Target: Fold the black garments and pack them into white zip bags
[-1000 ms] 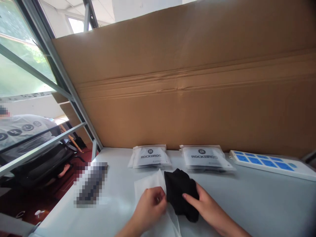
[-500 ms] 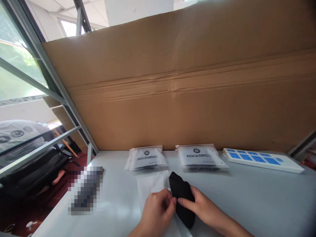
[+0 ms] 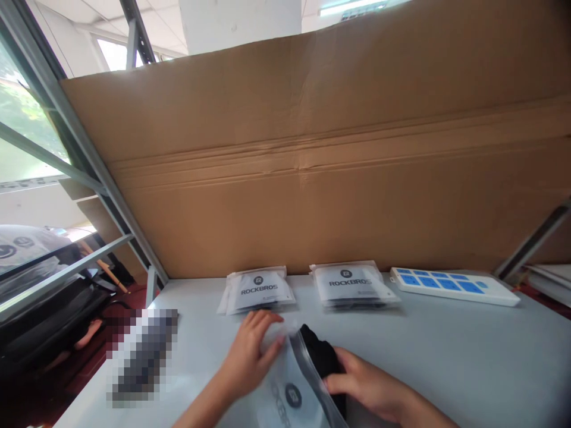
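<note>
A folded black cloth item (image 3: 321, 355) is in my right hand (image 3: 363, 380), thumb on the near side and fingers behind it. Its left part is at the mouth of a frosted zip bag (image 3: 279, 395) printed with a round logo; the bag's edge overlaps the black item. At the bag's upper left corner is my left hand (image 3: 250, 355), thumb and fingers apart, the thumb touching the bag. What kind of garment or cover the black item is, I cannot make out.
Two stacks of packed bags, a left stack (image 3: 261, 290) and a right stack (image 3: 350, 284), lie along the cardboard panel (image 3: 303, 220). A white power strip (image 3: 455, 286) with blue sockets lies at the right. A pixelated dark object (image 3: 147, 353) lies on the grey table (image 3: 446, 362) at the left.
My left hand has let go near the black item and moved left and up to the bag's corner. The bag has turned and now shows its logo. The view has shifted slightly.
</note>
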### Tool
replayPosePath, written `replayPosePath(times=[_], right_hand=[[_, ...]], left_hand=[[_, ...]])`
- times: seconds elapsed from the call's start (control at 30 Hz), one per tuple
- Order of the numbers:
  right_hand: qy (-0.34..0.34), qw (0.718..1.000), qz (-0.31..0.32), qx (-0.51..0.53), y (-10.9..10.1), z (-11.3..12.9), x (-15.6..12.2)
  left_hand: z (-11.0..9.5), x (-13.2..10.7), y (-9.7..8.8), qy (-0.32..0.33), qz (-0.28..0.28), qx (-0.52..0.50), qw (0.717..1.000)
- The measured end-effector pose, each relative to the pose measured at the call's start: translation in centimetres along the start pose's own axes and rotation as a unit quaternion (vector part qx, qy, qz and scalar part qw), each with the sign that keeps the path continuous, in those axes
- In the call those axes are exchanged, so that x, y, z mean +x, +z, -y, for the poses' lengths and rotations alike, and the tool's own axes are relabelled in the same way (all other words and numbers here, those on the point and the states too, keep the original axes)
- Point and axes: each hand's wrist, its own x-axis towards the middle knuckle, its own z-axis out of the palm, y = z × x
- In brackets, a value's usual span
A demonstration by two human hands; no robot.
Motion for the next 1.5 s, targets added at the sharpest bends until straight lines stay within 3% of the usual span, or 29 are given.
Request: replayPosePath(times=[0.1,0.2,0.37,0.5,0.57,0.63,0.77,0.83,0.97,1.03,1.1,1.23,1.4,1.43,1.5], right_hand=[[0.012,1.000,0.019,-0.012,-0.3,0.2,-0.3],[0.041,0.997,0.007,-0.057,-0.6,0.2,-0.3],[0.065,0.993,0.041,-0.095,-0.2,0.4,-0.4],[0.060,0.981,0.152,-0.100,0.9,1.4,-0.9],[0.049,0.978,0.177,-0.098,1.1,2.0,-1.0],[0.022,0.985,0.151,-0.078,0.9,2.3,-1.0],[-0.030,0.997,0.002,-0.072,0.4,2.0,-0.5],[-0.048,0.996,-0.013,-0.078,0.8,1.9,-0.2],[-0.037,0.989,0.122,-0.075,2.0,2.4,-0.2],[-0.020,0.984,0.147,-0.099,2.1,2.7,-0.4],[-0.019,0.986,0.106,-0.129,1.4,2.7,-0.6],[-0.089,0.980,-0.050,-0.171,-0.9,2.5,-1.3],[-0.086,0.967,-0.008,-0.239,-1.6,2.5,-1.8],[-0.091,0.962,-0.023,-0.255,-1.6,2.5,-1.7],[-0.127,0.947,-0.110,-0.272,-1.6,2.2,-1.2]], left_hand=[[1.7,1.7,-0.9,-0.087,0.106,-0.085,0.987],[2.5,2.6,0.4,-0.100,0.174,-0.154,0.967],[1.6,2.6,3.4,-0.100,0.134,-0.198,0.966],[0.6,2.3,3.9,-0.099,0.120,-0.205,0.966],[0.5,2.2,3.7,-0.101,0.109,-0.199,0.969],[0.7,2.1,3.4,-0.106,0.087,-0.190,0.972],[1.5,2.1,3.3,-0.128,0.039,-0.188,0.973],[1.5,2.1,3.6,-0.135,0.028,-0.190,0.972],[0.5,1.7,4.3,-0.128,0.044,-0.190,0.972],[0.3,1.6,4.4,-0.124,0.043,-0.194,0.972],[0.5,1.7,4.2,-0.129,0.025,-0.204,0.970],[1.8,2.1,3.5,-0.153,-0.028,-0.219,0.963],[2.5,2.2,3.3,-0.174,-0.065,-0.236,0.954],[2.5,2.2,3.3,-0.176,-0.070,-0.239,0.952],[2.5,2.1,3.1,-0.179,-0.089,-0.243,0.949]])
